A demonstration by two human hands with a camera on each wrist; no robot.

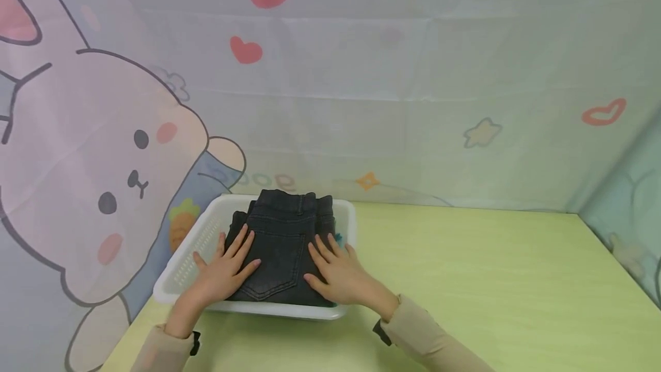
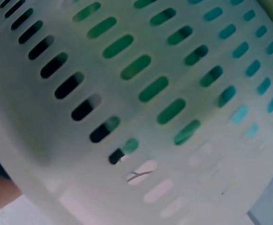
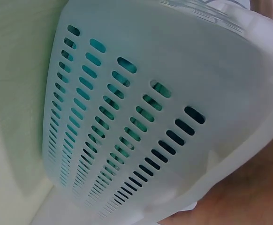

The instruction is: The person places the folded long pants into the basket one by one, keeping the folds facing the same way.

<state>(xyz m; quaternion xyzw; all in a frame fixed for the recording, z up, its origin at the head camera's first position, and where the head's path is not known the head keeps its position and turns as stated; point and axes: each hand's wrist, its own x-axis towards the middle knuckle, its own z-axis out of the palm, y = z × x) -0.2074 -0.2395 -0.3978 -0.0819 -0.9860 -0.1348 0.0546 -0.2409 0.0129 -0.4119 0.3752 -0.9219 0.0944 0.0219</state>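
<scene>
Folded dark jeans (image 1: 273,257) lie on top in a white plastic basket (image 1: 178,274), back pocket facing up. My left hand (image 1: 219,277) rests with spread fingers on their left side. On the right side my right hand (image 1: 343,274) lies flat, fingers spread and pointing away from me. Through the slots of the basket wall (image 2: 127,108) in the left wrist view, green and turquoise cloth shows below the dark layer. The right wrist view shows the slotted basket wall (image 3: 174,56) too, with part of the right hand (image 3: 249,187) over the rim.
The basket stands on a yellow-green table (image 1: 490,280), near its left end. Behind it hangs a pale cloth backdrop (image 1: 387,73) printed with a rabbit, hearts and stars. Another cloth panel (image 1: 630,217) borders the table at right.
</scene>
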